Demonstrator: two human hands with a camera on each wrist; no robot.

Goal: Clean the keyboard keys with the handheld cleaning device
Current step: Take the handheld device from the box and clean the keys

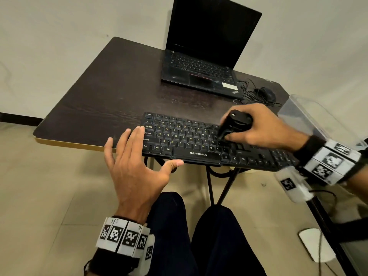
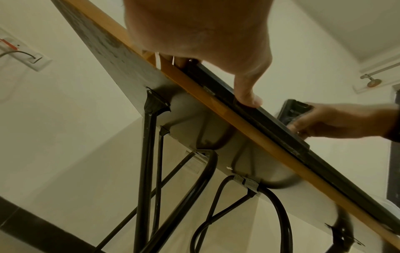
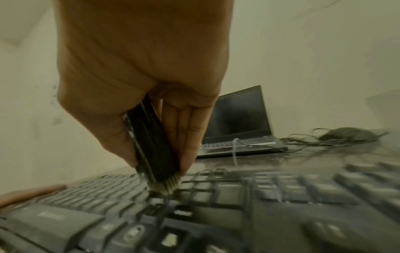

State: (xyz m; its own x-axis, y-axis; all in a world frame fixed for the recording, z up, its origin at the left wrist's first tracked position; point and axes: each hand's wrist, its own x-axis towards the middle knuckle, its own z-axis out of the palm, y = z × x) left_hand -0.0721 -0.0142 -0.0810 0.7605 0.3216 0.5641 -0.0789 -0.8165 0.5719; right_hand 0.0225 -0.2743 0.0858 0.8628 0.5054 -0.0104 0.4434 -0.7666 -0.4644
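Dark bench (image 1: 103, 92): my right hand (image 1: 264, 128) is gripping the cleaning device (image 1: 233, 124), bristles touching the ZEBRONICS keyboard (image 1: 201, 150); my left hand (image 1: 135, 172) is resting spread wide at its edge.

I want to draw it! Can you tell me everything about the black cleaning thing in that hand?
The cleaning device is a small black gadget that looks like plastic, with a rounded top and a narrow body ending in pale bristles. The right hand grips it, tip down, bristles touching keys right of the middle of the black keyboard on the dark table.
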